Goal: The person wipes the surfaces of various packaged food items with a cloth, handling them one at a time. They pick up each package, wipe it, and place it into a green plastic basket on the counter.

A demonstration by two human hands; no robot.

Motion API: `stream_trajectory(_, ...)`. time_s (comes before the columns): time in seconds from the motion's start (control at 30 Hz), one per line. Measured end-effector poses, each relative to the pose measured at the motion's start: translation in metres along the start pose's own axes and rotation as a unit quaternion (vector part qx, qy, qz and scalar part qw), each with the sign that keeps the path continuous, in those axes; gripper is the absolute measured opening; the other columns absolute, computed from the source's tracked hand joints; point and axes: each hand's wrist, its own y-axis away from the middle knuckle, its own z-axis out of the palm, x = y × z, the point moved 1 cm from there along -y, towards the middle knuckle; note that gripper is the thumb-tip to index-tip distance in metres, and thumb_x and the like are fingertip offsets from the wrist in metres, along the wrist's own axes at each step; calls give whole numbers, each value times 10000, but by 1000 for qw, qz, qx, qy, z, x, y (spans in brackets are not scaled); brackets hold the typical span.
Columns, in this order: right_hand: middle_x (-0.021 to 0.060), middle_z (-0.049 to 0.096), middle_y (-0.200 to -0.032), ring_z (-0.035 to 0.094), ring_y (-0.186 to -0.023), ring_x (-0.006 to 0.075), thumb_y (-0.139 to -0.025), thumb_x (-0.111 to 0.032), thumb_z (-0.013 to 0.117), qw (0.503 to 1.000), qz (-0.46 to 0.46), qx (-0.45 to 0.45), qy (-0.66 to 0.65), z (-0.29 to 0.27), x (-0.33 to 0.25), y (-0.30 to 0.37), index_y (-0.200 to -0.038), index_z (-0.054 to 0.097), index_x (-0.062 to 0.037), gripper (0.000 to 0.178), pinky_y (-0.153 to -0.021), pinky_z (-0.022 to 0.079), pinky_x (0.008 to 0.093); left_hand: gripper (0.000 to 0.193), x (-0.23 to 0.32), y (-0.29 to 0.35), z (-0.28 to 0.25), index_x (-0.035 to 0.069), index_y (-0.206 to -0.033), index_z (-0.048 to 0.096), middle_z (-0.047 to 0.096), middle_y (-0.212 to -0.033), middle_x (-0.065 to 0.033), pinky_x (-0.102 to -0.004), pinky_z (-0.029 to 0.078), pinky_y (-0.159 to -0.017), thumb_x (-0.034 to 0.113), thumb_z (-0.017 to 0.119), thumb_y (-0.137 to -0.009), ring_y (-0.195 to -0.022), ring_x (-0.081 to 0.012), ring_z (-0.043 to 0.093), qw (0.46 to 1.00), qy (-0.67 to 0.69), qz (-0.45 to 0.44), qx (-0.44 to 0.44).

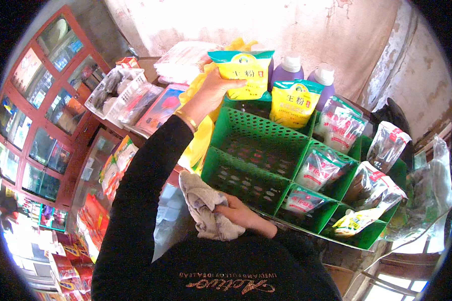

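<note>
Left hand (211,93) lifts yellow packet (243,72) clear of green rack (258,150), right hand (238,213) grips grey cloth (206,208); emptied front slots seemingly not yet wiped.

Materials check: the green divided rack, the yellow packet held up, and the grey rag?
Green perforated divided rack: looks like moulded plastic, semi-gloss, with regular punched holes and thin straight walls. Yellow-and-teal packet in the left hand: probably glossy plastic film, going by its sheen and crimped top edge. Grey crumpled rag in the right hand: woven or terry cloth, matte, with soft folds.
</note>
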Motion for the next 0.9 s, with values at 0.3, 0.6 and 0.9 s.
stream_trajectory(0.3, 73, 566, -1187, 509, -1097, 160, -870, -136, 560, 1000, -22, 14, 3, -23, -1, 12, -1285, 455, -30, 442, -964, 402, 311, 399, -26, -13, 3, -11, -1135, 581, 641, -1101, -46, -307, 432, -910, 43, 672, -750, -991, -162, 588, 978, -169, -87, -87)
stream_trajectory(0.6, 67, 540, -1215, 485, -1123, 153, -866, -140, 568, 1000, 2, -8, -11, -21, -5, 8, -1288, 454, -22, 453, -981, 379, 303, 432, -46, -21, -18, -21, -1091, 572, 624, -1012, -82, -304, 459, -852, -84, 628, -667, -938, -192, 590, 982, -171, -49, 64)
stream_trajectory(0.9, 62, 529, -1242, 476, -1139, 152, -871, -137, 565, 999, 26, -6, -37, -11, -2, 12, -1311, 445, -23, 470, -995, 369, 301, 424, -54, -23, -39, -5, -1106, 576, 636, -974, -56, -242, 455, -698, -67, 562, -687, -835, -146, 600, 984, -139, -70, 85)
